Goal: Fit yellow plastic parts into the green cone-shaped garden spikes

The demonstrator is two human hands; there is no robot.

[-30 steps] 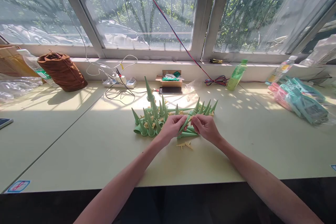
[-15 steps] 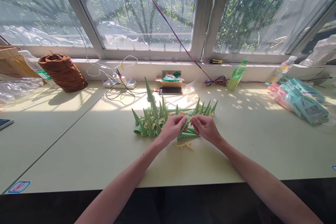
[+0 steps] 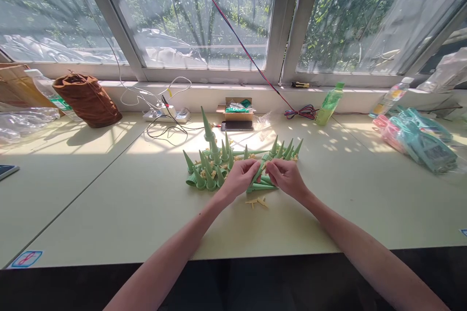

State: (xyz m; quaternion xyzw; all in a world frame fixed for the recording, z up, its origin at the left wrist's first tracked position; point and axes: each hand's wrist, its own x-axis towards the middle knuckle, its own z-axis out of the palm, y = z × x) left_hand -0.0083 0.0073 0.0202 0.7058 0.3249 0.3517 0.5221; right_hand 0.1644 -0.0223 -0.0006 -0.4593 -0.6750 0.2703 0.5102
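Observation:
My left hand [image 3: 240, 175] is closed round a green cone [image 3: 259, 171], which slants up and away between both hands. Thumb and fingertips of my right hand [image 3: 289, 176] pinch a small pale-yellow plastic piece [image 3: 266, 164] against the cone's side. Fingers hide most of that piece. Around and behind the hands lie many green cones [image 3: 210, 182], some upright, some on their sides, with yellow pieces among them. More loose yellow pieces [image 3: 261, 202] rest on the table just in front of the hands.
Behind the cones are a small open carton [image 3: 238, 116] and a dark phone [image 3: 237, 126]. A power strip [image 3: 175, 116] with cables, a brown cloth bag [image 3: 87, 102], a green bottle [image 3: 329, 104] and teal pouches [image 3: 423, 143] line the back of the table [image 3: 127, 214].

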